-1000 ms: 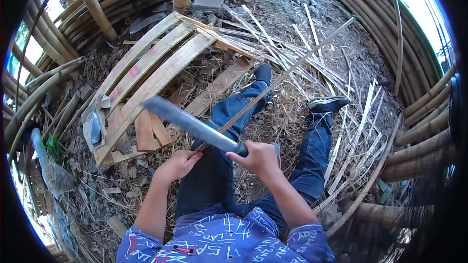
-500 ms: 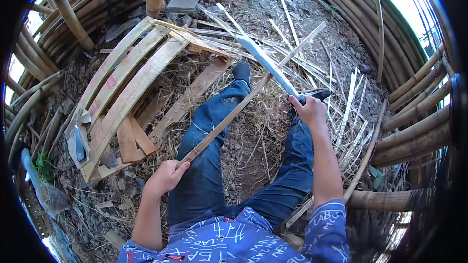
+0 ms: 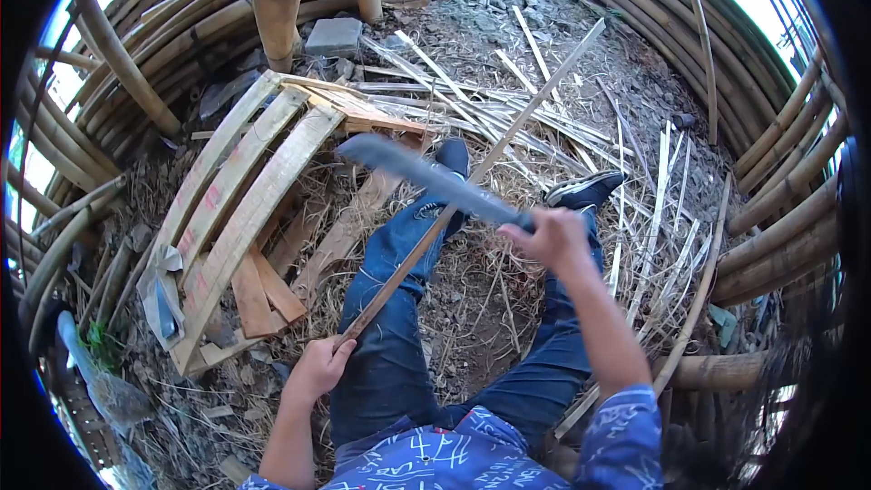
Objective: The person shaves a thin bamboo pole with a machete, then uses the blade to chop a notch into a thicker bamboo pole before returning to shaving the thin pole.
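My left hand (image 3: 318, 367) is closed round the near end of a long bamboo strip (image 3: 406, 268), which slants away from my left thigh toward the upper right. In my right hand (image 3: 550, 240) is the dark handle of a machete (image 3: 426, 174). Its broad blade, slightly blurred, points to the upper left and crosses over the strip in this view. Both hands are above my outstretched legs in blue jeans (image 3: 386, 327), with the strip passing between my feet.
A slatted wooden crate (image 3: 245, 218) lies tilted at my left, with a concrete block (image 3: 334, 37) behind it. Split bamboo strips (image 3: 653, 209) and shavings litter the ground ahead and to the right. Stacked bamboo poles (image 3: 771, 254) line both sides, and an upright bamboo post (image 3: 275, 9) stands beyond the crate.
The machete has swung from pointing up and away to lying across the strip toward the left. My right hand has shifted slightly left and nearer; the left keeps its hold.
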`<state>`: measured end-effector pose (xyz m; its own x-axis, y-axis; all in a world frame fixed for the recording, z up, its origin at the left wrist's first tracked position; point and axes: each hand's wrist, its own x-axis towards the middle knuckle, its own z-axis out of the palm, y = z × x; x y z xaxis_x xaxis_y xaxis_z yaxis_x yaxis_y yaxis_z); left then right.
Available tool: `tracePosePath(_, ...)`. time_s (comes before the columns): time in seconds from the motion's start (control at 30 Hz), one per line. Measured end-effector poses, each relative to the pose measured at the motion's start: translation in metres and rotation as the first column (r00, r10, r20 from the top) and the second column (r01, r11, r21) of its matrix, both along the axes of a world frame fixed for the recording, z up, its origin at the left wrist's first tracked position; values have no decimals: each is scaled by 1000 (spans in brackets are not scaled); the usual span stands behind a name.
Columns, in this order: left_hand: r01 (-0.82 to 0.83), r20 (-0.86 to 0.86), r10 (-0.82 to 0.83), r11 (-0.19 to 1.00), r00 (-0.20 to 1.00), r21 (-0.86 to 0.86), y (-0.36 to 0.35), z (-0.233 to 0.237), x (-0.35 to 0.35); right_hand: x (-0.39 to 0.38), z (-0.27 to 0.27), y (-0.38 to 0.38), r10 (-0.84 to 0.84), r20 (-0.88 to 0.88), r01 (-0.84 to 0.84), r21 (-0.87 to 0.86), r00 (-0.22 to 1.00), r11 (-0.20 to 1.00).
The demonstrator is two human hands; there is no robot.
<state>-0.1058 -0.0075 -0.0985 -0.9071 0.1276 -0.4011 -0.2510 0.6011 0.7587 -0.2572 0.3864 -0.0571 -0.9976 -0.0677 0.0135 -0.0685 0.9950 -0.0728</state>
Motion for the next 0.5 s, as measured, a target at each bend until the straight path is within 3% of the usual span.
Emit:
tracePosePath(0.03, -5, -15, 5, 1000, 1000, 3, -3, -6, 1, -11, 1, 18, -59, -3, 59, 66, 998, 996)
tracePosePath(0.07, -1, -17, 1, 1000, 1000, -3, -4, -3, 1, -23, 16, 32, -235, 131, 229, 58, 963, 972)
tracePosePath(0.1, 4, -13, -5, 1000, 1000, -13, -3, 0, 0, -29, 15, 57, -233, 55, 238, -131, 971, 962)
tracePosePath(0.2, 30, -14, -30, 999, 999, -12, -1, 5, -4, -25, 22, 74, -298, -29, 297, -41, 954, 954)
tracePosePath(0.27, 48, -24, -48, 999, 999, -5, 0, 3, -7, -12, 20, 63, -303, -1, 303, -62, 953, 951)
tracePosePath(0.3, 45, -21, -45, 999, 999, -7, 0, 1, -6, -6, 15, 59, -298, 53, 303, -176, 953, 937)
tracePosePath(0.4, 28, -13, -28, 1000, 1000, -8, -1, -7, -2, 26, 22, 19, -140, 58, 151, -300, 988, 942)
tracePosePath(0.5, 27, -53, -27, 1000, 998, -8, -2, -9, -2, 40, 21, -11, 160, -49, -166, -163, 986, 973)
